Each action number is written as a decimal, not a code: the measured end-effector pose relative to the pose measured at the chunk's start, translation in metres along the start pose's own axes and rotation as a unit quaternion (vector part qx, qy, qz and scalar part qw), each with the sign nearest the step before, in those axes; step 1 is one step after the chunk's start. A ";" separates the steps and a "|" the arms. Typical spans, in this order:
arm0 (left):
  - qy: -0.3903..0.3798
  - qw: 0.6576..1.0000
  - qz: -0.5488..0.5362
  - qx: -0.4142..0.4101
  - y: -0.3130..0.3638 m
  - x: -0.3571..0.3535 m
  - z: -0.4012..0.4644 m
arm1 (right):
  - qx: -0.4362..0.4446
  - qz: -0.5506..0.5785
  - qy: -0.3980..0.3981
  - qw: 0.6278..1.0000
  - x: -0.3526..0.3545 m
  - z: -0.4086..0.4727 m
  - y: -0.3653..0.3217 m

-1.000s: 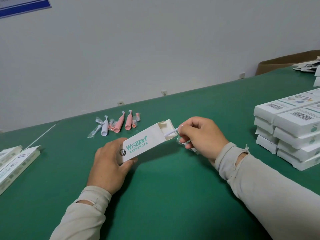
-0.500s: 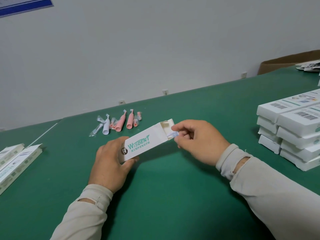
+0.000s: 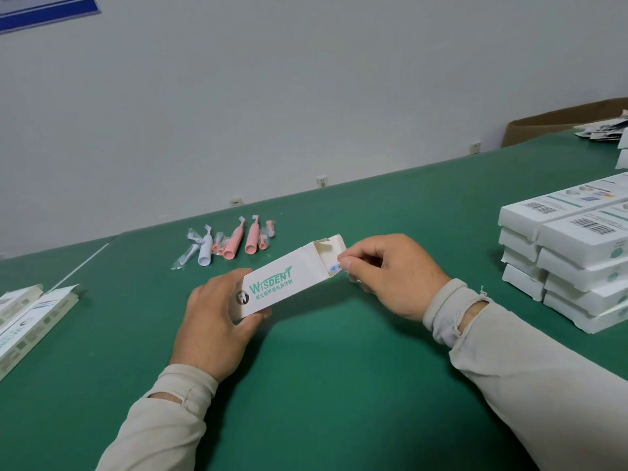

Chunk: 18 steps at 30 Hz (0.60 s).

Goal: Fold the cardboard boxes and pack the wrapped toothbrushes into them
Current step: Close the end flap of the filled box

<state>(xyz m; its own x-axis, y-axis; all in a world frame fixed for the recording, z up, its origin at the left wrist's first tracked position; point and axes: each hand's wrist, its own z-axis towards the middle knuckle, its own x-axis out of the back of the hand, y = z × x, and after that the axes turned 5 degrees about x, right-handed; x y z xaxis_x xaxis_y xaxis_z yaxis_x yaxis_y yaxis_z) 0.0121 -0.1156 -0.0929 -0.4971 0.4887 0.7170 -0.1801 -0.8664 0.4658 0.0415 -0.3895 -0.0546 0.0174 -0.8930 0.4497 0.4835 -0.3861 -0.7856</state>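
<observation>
Head view: the left hand (image 3: 217,317) grips the box (image 3: 285,277) by its closed end (likely to steady it), while the right hand (image 3: 387,273) pinches a wrapped toothbrush (image 3: 334,266) at the box's open mouth, mostly inside already.

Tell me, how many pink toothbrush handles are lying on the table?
2. Both lie side by side in the loose pile beyond the box: one left, one right. Smaller pink pieces lie beside them; more may be hidden.
</observation>
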 end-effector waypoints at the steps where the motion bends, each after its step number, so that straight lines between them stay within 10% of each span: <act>1: 0.000 1.000 0.002 -0.001 0.000 0.000 0.000 | -0.004 0.002 -0.002 1.000 0.000 0.000 0.001; 18: 0.018 1.000 -0.005 0.013 0.001 0.002 0.000 | 0.000 0.024 -0.016 1.000 -0.011 -0.003 0.002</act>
<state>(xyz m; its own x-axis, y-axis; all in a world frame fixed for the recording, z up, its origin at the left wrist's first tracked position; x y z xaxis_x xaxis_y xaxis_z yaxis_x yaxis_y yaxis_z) 0.0114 -0.1157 -0.0910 -0.5261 0.4933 0.6928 -0.1637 -0.8581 0.4867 0.0392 -0.3808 -0.0627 0.0695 -0.9028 0.4243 0.4816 -0.3422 -0.8068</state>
